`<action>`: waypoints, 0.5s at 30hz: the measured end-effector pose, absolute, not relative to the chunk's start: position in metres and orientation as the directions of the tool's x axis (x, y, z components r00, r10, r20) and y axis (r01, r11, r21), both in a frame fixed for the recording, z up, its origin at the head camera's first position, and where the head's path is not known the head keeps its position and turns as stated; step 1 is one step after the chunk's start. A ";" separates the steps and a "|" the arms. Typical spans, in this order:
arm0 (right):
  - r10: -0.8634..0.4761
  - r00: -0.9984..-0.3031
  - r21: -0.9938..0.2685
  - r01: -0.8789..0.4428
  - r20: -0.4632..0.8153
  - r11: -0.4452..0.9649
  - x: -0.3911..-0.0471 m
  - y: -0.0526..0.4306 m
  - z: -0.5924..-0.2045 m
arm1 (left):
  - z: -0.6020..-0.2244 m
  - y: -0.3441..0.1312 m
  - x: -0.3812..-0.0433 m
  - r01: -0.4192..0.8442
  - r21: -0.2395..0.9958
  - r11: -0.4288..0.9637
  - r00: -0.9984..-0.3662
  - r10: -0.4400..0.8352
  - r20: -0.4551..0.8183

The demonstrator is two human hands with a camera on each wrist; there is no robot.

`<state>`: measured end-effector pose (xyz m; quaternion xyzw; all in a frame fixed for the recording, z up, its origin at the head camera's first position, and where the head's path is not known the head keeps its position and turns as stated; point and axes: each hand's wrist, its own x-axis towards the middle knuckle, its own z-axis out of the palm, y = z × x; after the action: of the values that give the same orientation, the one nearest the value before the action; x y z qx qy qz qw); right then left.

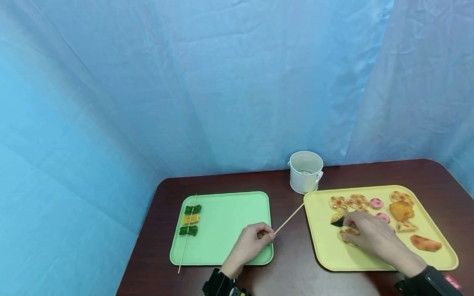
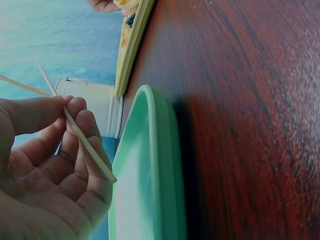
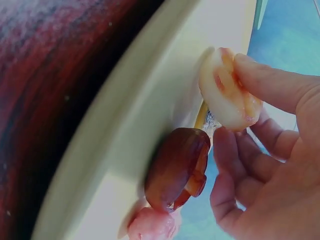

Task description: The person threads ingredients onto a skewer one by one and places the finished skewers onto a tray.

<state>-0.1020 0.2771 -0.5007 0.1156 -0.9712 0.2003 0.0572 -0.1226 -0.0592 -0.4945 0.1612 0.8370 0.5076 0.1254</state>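
Observation:
My left hand (image 1: 251, 242) pinches a thin wooden skewer (image 1: 289, 218) between thumb and fingers near the green tray's right edge. In the left wrist view the skewer (image 2: 92, 149) crosses the fingers, its blunt end showing. Over the yellow tray (image 1: 324, 254), my right hand (image 1: 375, 237) pinches a pale, round lotus root slice (image 3: 227, 92) with browned holes between thumb and fingertips. Beside that hand lie a dark-and-yellow piece (image 1: 337, 219), more lotus root slices (image 1: 357, 201) and pink rounds (image 1: 376, 203).
On the green tray (image 1: 232, 226) lies a skewer holding green pieces (image 1: 188, 230) and a yellow piece (image 1: 190, 219). A white bucket (image 1: 302, 180) stands behind, between the trays. The yellow tray also bears a brown sausage-like piece (image 1: 426, 243) and golden pieces (image 1: 401, 211).

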 end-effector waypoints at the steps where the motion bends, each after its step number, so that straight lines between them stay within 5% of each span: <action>1: -0.201 -0.970 -0.390 -0.240 0.139 0.889 -0.102 0.276 -0.500 | -0.495 -0.059 -0.123 0.142 0.890 0.433 -0.916 0.398 -0.047; 8: -0.190 -0.970 -0.430 -0.238 0.154 0.871 -0.103 0.273 -0.499 | -0.498 -0.058 -0.123 0.132 0.890 0.437 -0.908 0.414 -0.068; 15: -0.090 -0.980 -0.646 -0.186 0.179 0.741 -0.110 0.267 -0.490 | -0.500 -0.056 -0.121 0.133 0.892 0.432 -0.905 0.420 -0.069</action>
<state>-0.1105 0.2675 -0.4904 0.0739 -0.9305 0.3523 0.0680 -0.1208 -0.0562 -0.4996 0.1659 0.8343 0.5063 0.1418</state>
